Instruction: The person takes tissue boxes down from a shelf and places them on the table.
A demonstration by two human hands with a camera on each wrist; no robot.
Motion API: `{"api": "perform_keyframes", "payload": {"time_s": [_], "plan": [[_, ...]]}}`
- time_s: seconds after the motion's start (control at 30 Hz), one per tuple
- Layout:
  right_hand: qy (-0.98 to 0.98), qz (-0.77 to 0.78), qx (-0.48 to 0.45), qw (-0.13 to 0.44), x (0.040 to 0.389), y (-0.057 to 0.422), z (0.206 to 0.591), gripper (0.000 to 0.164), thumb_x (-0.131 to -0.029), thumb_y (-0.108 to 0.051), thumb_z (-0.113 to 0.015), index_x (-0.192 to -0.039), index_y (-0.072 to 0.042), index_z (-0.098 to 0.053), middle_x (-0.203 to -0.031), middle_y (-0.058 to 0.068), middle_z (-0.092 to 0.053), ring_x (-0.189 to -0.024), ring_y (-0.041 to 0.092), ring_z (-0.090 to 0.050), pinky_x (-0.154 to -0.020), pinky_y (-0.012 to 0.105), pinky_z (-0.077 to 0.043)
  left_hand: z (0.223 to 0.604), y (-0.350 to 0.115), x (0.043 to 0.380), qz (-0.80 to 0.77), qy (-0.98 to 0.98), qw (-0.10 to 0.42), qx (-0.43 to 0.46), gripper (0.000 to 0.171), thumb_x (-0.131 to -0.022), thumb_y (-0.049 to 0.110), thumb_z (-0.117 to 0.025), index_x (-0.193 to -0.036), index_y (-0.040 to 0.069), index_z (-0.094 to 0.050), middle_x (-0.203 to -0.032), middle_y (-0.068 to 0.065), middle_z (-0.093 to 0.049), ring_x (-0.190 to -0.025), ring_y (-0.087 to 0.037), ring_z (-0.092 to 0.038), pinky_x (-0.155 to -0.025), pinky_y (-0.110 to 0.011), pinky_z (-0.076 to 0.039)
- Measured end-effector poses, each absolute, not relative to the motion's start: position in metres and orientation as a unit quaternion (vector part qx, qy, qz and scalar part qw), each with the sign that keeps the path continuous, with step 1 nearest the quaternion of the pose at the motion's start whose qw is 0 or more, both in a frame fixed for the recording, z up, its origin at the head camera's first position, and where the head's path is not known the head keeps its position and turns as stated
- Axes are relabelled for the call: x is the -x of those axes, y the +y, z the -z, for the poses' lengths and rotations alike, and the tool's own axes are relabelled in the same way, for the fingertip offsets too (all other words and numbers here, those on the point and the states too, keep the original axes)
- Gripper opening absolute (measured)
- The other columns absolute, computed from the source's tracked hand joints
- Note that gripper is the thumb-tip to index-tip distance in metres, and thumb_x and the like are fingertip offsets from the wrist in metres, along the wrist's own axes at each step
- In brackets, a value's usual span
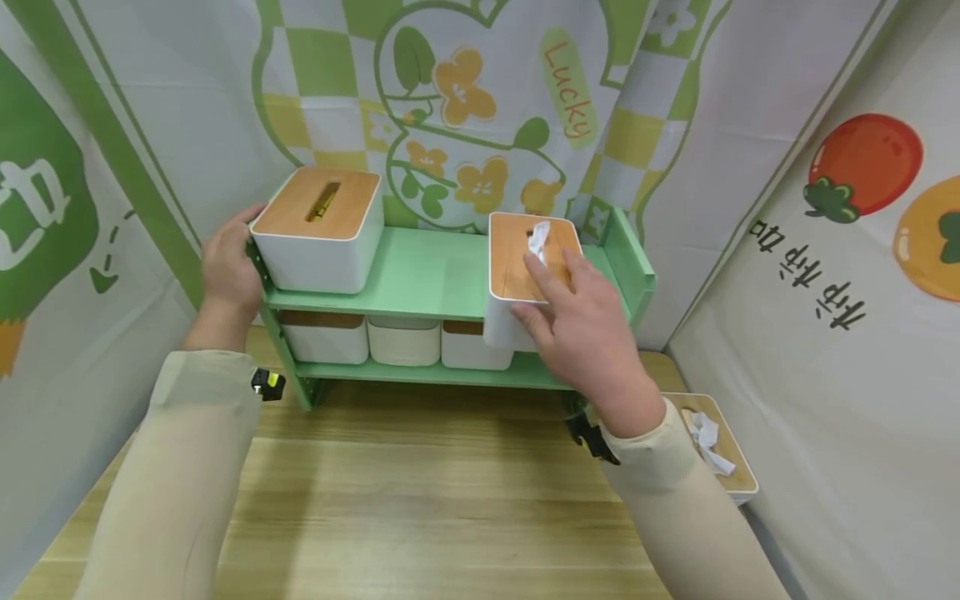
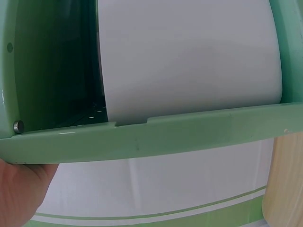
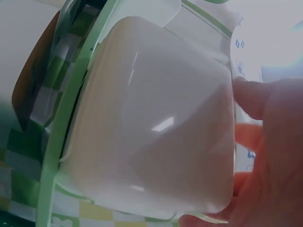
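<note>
My left hand [image 1: 227, 265] holds the left end of the green shelf rack [image 1: 423, 267]. Its fingertips are hidden behind the side panel and a white tissue box [image 1: 311, 265] with a wood-look lid and dark slot. Over the lid of a second tissue box [image 1: 506, 321] lies my right hand [image 1: 588, 329], gripping it with spread fingers and the thumb at the front edge. A white tissue sticks out by the fingers. That box overhangs the upper shelf's front edge; the right wrist view shows its glossy white side [image 3: 156, 118].
On the lower shelf stand several white boxes, among them a cream one [image 1: 405, 343]. Another tissue box [image 1: 738, 450] with crumpled tissue stands right, by my right forearm. A wooden surface [image 1: 420, 483] lies in front; printed cloth [image 1: 465, 108] hangs behind and at both sides.
</note>
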State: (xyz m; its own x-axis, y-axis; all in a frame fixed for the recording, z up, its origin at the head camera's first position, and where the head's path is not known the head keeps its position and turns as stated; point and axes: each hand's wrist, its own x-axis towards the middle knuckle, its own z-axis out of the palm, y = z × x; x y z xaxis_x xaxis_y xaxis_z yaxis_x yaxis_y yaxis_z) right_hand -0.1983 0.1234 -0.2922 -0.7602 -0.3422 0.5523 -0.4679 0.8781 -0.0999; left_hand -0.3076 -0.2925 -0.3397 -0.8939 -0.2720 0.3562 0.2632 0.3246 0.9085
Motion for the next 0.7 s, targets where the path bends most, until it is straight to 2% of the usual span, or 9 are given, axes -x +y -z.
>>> {"api": "perform_keyframes", "payload": {"time_s": [0.1, 0.2, 0.33, 0.43, 0.53, 0.6, 0.7], "plan": [[-0.926, -0.179, -0.19, 0.273, 0.199, 0.129, 0.294, 0.065, -0.1, -0.047, -0.055, -0.151, -0.008, -0.043, -0.146, 0.03, -0.041, -0.13, 0.046, -0.043, -0.104, 0.058, -0.036, 0.34, -0.293, 0.308, 0.585, -0.777, 0.231, -0.001, 0.057, -0.104, 0.03, -0.016, -0.148, 0.023, -0.051, -0.15, 0.008, -0.046, -0.134, -0.004, -0.035, -0.113, -0.026, -0.022], [-0.926, -0.249, -0.144, 0.243, 0.199, 0.135, 0.292, 0.066, -0.104, -0.046, -0.047, -0.152, -0.003, -0.038, -0.148, 0.024, -0.042, -0.135, 0.039, -0.041, -0.106, 0.056, -0.035, 0.341, -0.293, 0.309, 0.589, -0.774, 0.232, 0.003, 0.057, -0.104, 0.03, -0.016, -0.148, 0.022, -0.051, -0.15, 0.007, -0.046, -0.134, -0.004, -0.035, -0.112, -0.025, -0.023], [-0.927, -0.313, -0.087, 0.189, 0.198, 0.147, 0.287, 0.061, -0.107, -0.045, -0.036, -0.151, -0.002, -0.039, -0.141, 0.02, -0.052, -0.128, 0.036, -0.049, -0.103, 0.054, -0.039, 0.342, -0.293, 0.309, 0.593, -0.772, 0.231, 0.004, 0.056, -0.104, 0.03, -0.016, -0.148, 0.023, -0.051, -0.15, 0.007, -0.046, -0.134, -0.004, -0.036, -0.112, -0.025, -0.023], [-0.93, -0.343, -0.048, 0.125, 0.198, 0.155, 0.285, 0.062, -0.107, -0.05, -0.029, -0.144, -0.004, -0.048, -0.126, 0.02, -0.061, -0.114, 0.036, -0.056, -0.095, 0.052, -0.044, 0.342, -0.292, 0.309, 0.597, -0.769, 0.229, 0.005, 0.056, -0.104, 0.029, -0.017, -0.148, 0.023, -0.051, -0.15, 0.007, -0.046, -0.134, -0.004, -0.036, -0.111, -0.024, -0.024], [-0.915, -0.401, -0.023, 0.04, 0.199, 0.162, 0.285, 0.07, -0.104, -0.058, -0.028, -0.144, -0.004, -0.049, -0.129, 0.021, -0.057, -0.107, 0.034, -0.058, -0.091, 0.048, -0.048, 0.342, -0.292, 0.31, 0.595, -0.77, 0.23, 0.005, 0.056, -0.104, 0.029, -0.017, -0.147, 0.023, -0.052, -0.149, 0.007, -0.047, -0.133, -0.004, -0.036, -0.111, -0.024, -0.023], [-0.891, -0.454, -0.014, -0.012, 0.201, 0.165, 0.288, 0.074, -0.103, -0.061, -0.029, -0.148, -0.004, -0.044, -0.131, 0.025, -0.055, -0.102, 0.036, -0.061, -0.088, 0.046, -0.051, 0.342, -0.293, 0.31, 0.595, -0.77, 0.232, 0.005, 0.056, -0.104, 0.029, -0.017, -0.147, 0.022, -0.052, -0.149, 0.007, -0.047, -0.133, -0.004, -0.036, -0.111, -0.024, -0.023], [-0.837, -0.543, -0.004, -0.071, 0.207, 0.168, 0.295, 0.079, -0.101, -0.063, -0.031, -0.157, -0.007, -0.028, -0.136, 0.03, -0.049, -0.104, 0.041, -0.062, -0.087, 0.048, -0.053, 0.342, -0.293, 0.311, 0.589, -0.774, 0.234, 0.005, 0.056, -0.104, 0.03, -0.017, -0.147, 0.022, -0.052, -0.149, 0.007, -0.047, -0.133, -0.004, -0.037, -0.112, -0.025, -0.023]]}}
